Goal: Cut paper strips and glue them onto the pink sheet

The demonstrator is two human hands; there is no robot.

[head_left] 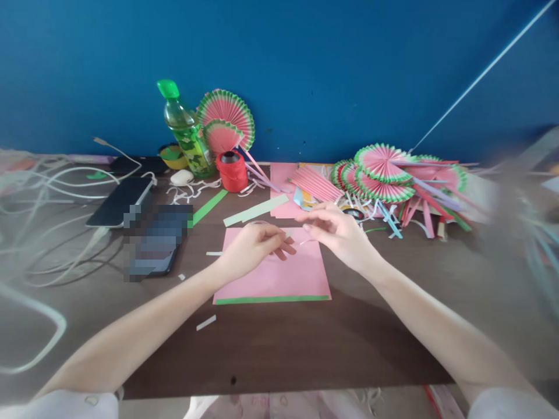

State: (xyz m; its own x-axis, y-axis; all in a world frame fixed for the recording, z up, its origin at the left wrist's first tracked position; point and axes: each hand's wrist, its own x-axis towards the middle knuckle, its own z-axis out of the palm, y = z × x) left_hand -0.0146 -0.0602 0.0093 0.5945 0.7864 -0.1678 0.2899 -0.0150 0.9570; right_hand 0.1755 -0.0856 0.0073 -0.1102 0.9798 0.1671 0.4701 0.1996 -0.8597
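Note:
My left hand [255, 250] hovers over a pink paper sheet [273, 279] that has a green strip [271, 300] along its near edge. Thumb and forefinger of that hand are pinched together, with a small pale bit at their tips that is too small to name. To its right my right hand [338, 233] is raised over the sheet's right side, thumb and fingers brought together. A thin pale strip [307, 241] shows just below its fingertips; whether they grip it is unclear. Pale green paper strips [257, 210] lie beyond the sheet.
Left are a phone [159, 241], a dark flat device [120, 201], white cables [56, 174] and a green-capped bottle [186, 137]. A red roll [232, 171] stands behind. Pleated watermelon-coloured paper fans [384, 171] pile up at back right, before the blue wall [305, 70]. Paper scraps [206, 322] lie about.

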